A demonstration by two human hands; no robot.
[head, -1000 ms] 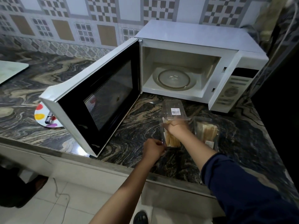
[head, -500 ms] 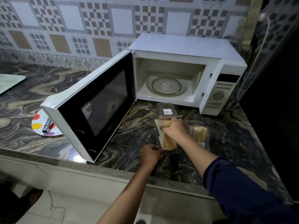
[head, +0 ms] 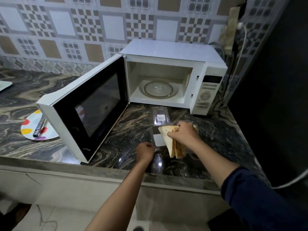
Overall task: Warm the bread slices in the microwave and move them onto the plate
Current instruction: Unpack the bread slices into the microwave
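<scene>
My right hand (head: 184, 134) grips a stack of triangular bread slices (head: 173, 145), lifted just clear of a clear plastic container (head: 157, 140) on the counter. My left hand (head: 145, 151) pinches the near edge of that container. The container's lid (head: 160, 115) lies open towards the microwave. The white microwave (head: 166, 50) stands behind with its door (head: 90, 105) swung wide to the left. Its glass turntable (head: 160, 89) is bare. A white plate with coloured dots (head: 31, 129) sits on the counter left of the door, partly hidden by it.
Metal tongs (head: 39, 127) lie on the plate. The dark marbled counter (head: 116, 139) ends at a front edge near my arms. A dark tall surface (head: 275, 97) closes off the right side. A cable (head: 240, 52) hangs behind the microwave by the tiled wall.
My right hand has pulled the bread slices up and to the right, out of the plastic container. My left hand stays on the container's edge. The view has pulled back.
</scene>
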